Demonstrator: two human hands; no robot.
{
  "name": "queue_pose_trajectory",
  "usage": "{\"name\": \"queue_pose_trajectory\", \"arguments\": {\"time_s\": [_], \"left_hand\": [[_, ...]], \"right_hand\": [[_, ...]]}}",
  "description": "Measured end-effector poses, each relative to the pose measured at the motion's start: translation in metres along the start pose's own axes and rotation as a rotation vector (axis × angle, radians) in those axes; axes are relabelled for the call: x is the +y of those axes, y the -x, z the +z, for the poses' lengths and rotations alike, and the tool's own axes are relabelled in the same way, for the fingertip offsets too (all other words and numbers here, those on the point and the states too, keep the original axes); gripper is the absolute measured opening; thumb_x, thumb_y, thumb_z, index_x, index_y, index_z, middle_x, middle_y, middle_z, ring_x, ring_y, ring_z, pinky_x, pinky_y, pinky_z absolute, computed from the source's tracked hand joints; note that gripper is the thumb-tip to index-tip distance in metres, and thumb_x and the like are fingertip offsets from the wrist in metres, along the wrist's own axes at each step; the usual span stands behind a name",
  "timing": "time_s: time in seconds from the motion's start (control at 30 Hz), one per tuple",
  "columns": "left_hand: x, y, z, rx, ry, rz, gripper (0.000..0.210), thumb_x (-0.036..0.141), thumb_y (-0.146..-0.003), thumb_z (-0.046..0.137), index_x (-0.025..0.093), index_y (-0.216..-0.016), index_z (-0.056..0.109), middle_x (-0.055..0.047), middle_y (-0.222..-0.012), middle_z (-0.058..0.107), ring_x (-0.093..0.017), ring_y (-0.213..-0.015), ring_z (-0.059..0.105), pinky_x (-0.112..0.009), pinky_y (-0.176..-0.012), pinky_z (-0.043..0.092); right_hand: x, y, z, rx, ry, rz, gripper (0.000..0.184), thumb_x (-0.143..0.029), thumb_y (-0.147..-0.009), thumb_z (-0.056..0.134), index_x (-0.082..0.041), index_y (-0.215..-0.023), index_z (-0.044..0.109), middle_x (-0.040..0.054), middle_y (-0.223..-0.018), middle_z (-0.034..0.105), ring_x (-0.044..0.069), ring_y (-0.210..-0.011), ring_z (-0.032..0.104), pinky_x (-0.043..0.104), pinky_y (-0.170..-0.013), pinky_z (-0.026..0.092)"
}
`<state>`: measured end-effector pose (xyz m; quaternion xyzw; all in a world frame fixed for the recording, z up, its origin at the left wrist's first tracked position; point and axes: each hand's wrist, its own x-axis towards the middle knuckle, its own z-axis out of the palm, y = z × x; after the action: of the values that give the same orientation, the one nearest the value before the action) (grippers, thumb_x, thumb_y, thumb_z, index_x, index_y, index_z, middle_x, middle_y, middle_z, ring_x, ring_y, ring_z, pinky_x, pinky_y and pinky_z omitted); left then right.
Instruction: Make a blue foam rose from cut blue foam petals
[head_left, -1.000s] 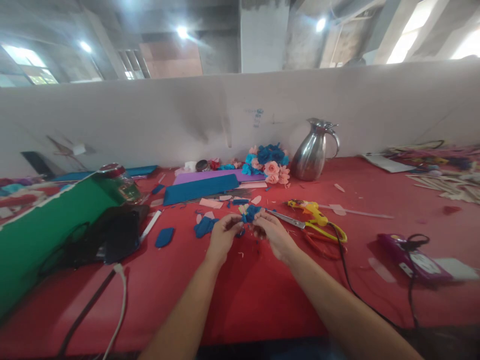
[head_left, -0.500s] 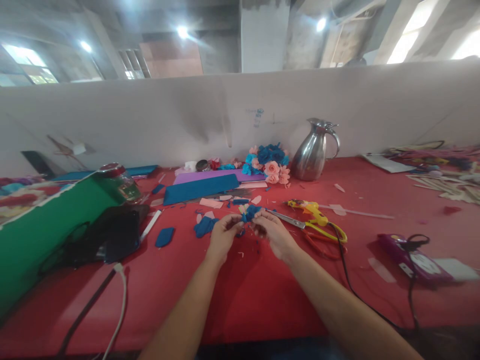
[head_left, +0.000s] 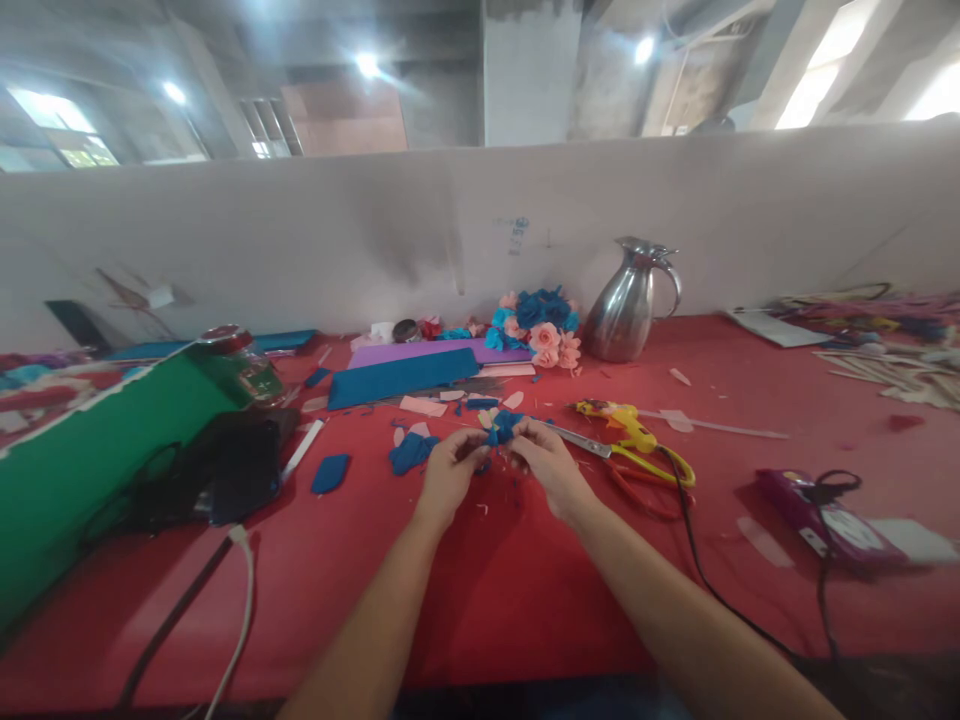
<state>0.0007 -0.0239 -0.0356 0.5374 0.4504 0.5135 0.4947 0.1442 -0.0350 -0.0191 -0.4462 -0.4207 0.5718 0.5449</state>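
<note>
Between my two hands is a small blue paper flower (head_left: pixel 502 428), its petals crumpled and partly covered by my fingers. My left hand (head_left: pixel 453 468) is closed in a pinch at the flower's left side. On the other side, my right hand (head_left: pixel 546 458) pinches its right edge. Just left of my left hand lie blue paper petals (head_left: pixel 411 452), and a stacked blue petal cutout (head_left: pixel 330 474) rests farther left. Scissors (head_left: pixel 652 465) with yellow and red handles lie right of my right hand, blades pointing towards it.
A yellow glue gun (head_left: pixel 631 425) with a black cord lies by the scissors. Behind are a blue paper sheet (head_left: pixel 405 378), pink and blue paper flowers (head_left: pixel 546 328) and a steel jug (head_left: pixel 624 308). A purple power box (head_left: pixel 832 520) sits right, a green board (head_left: pixel 112 450) and dark phone (head_left: pixel 244 468) left.
Both hands stay pinched on the blue flower, with only a slight shift of the fingers. The flower shows a little farther right; everything else lies as before.
</note>
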Motion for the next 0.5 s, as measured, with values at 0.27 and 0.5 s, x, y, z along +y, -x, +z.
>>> {"name": "queue_pose_trajectory", "arguments": {"time_s": [0.27, 0.5], "left_hand": [[-0.0013, -0.0008, 0.0002, 0.011, -0.013, -0.020, 0.015, 0.025, -0.063, 0.069, 0.017, -0.076, 0.068, 0.000, -0.068, 0.064, -0.012, -0.060, 0.053, -0.023, -0.060, 0.042], [-0.0002, -0.0001, 0.0002, 0.005, -0.005, -0.013, 0.016, 0.027, -0.064, 0.070, 0.016, -0.075, 0.069, -0.001, -0.068, 0.064, -0.013, -0.061, 0.053, -0.023, -0.060, 0.042]], "right_hand": [[0.0009, -0.0016, 0.0008, -0.004, 0.065, -0.069, 0.011, -0.025, -0.061, 0.059, -0.020, -0.070, 0.056, -0.0056, -0.059, 0.053, 0.010, -0.053, 0.044, 0.025, -0.054, 0.033], [0.0048, -0.0044, 0.0001, -0.009, 0.112, -0.103, 0.010, -0.028, -0.064, 0.061, -0.020, -0.069, 0.057, -0.0047, -0.058, 0.053, 0.010, -0.053, 0.044, 0.025, -0.055, 0.034]]}}
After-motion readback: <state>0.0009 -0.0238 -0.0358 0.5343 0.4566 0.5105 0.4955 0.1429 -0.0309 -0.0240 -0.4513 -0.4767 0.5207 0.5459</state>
